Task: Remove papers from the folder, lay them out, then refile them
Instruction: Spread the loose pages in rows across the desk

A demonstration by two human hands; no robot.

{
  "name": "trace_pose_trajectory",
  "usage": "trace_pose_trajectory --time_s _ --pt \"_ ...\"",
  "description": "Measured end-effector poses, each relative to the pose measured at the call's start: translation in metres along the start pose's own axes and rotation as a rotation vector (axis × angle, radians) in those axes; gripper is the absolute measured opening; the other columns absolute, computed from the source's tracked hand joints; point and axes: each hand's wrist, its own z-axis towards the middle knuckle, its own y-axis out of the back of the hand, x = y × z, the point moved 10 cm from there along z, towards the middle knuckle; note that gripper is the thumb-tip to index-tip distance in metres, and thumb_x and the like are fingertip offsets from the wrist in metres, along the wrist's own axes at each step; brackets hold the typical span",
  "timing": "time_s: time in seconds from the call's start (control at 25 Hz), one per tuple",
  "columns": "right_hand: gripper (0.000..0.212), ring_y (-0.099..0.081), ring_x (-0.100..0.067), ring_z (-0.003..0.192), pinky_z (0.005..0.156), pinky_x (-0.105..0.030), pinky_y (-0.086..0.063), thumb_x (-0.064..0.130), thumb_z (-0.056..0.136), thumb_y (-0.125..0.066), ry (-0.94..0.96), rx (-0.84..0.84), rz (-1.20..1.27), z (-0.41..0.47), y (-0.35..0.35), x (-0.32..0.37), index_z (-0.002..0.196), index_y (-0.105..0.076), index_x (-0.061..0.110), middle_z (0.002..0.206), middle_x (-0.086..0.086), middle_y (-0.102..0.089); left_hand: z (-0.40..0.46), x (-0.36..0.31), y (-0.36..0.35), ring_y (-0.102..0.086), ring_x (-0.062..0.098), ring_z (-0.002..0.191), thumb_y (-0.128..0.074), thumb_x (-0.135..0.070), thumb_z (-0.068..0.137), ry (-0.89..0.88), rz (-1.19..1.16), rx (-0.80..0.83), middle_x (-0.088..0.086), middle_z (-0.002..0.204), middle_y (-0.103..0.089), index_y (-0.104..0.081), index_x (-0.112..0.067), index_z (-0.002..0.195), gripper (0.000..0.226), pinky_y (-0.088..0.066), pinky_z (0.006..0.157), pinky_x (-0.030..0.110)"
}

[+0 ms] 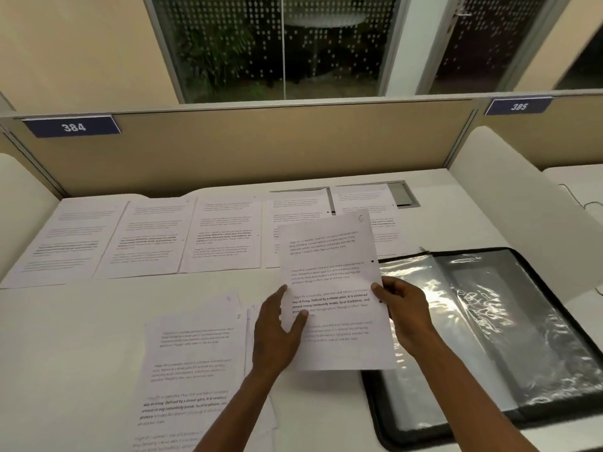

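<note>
A printed sheet [329, 256] is held up over the white desk [81, 337], between both hands. My left hand [277, 334] grips its left edge, thumb on the printed face. My right hand [408, 311] pinches its right edge. To the right lies the open black folder [489, 337] with shiny clear plastic sleeves, flat on the desk. A row of several printed sheets [146, 236] lies side by side along the back of the desk. A small stack of papers [192, 363] lies near the front, left of my left forearm.
A tan partition [261, 148] with number plates 384 and 385 closes the desk's back. White side dividers stand at the left and right. A grey cable hatch [403, 194] sits at the back right, partly under paper. A thin cable [584, 203] lies on the neighbouring desk.
</note>
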Motion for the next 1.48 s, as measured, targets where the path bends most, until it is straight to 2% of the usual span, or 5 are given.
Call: trace_pose_trajectory --time_s 0.24,0.48,0.72,1.28,1.48 --pt "0.018 -0.071 -0.034 0.094 0.089 -0.047 -0.057 0.006 0.089 -0.072 -0.033 -0.094 0.093 0.041 0.078 0.023 0.107 -0.071 0.003 0.105 -0.02 -0.075 0.05 -0.081 -0.056 -0.058 0.009 0.115 -0.068 -0.013 0.091 0.014 -0.206 0.129 -0.009 0.136 -0.056 -0.047 -0.043 0.14 0.061 -0.053 0.097 0.035" --pt "0.027 -0.073 -0.03 0.09 0.076 -0.036 -0.058 -0.003 0.085 -0.073 0.002 -0.103 -0.039 0.085 0.148 0.042 0.111 -0.072 0.005 0.097 -0.012 -0.077 0.097 -0.145 -0.136 -0.056 0.011 0.12 -0.068 -0.013 0.092 -0.031 -0.245 0.144 -0.011 0.138 -0.055 -0.056 -0.031 0.135 0.049 -0.05 0.104 0.037" --pt "0.025 -0.07 -0.027 0.088 0.077 -0.039 -0.057 0.002 0.082 -0.076 0.057 -0.237 -0.249 0.167 0.219 0.062 0.096 -0.073 0.022 0.09 -0.007 -0.074 0.16 -0.181 -0.228 -0.056 0.018 0.123 -0.071 -0.014 0.09 -0.025 -0.131 0.229 -0.007 0.139 -0.054 -0.06 -0.028 0.13 0.044 -0.048 0.106 0.04" --pt "0.036 -0.063 -0.019 0.096 0.094 -0.029 -0.049 0.012 0.085 -0.079 -0.005 -0.423 -0.374 0.349 0.308 0.085 0.119 -0.071 0.006 0.113 -0.011 -0.073 0.272 -0.193 -0.38 -0.057 0.022 0.115 -0.074 -0.004 0.084 -0.085 0.235 0.378 0.009 0.152 -0.04 -0.041 -0.004 0.146 0.071 -0.048 0.095 0.025" --pt "0.035 -0.063 -0.019 0.099 0.09 -0.023 -0.044 0.014 0.086 -0.079 -0.036 -0.4 -0.51 0.366 0.315 0.07 0.12 -0.072 0.008 0.118 -0.01 -0.072 0.264 -0.184 -0.408 -0.029 0.033 0.142 -0.068 -0.011 0.088 -0.323 0.497 0.44 0.015 0.153 -0.039 -0.056 0.001 0.133 0.048 -0.028 0.117 0.038"
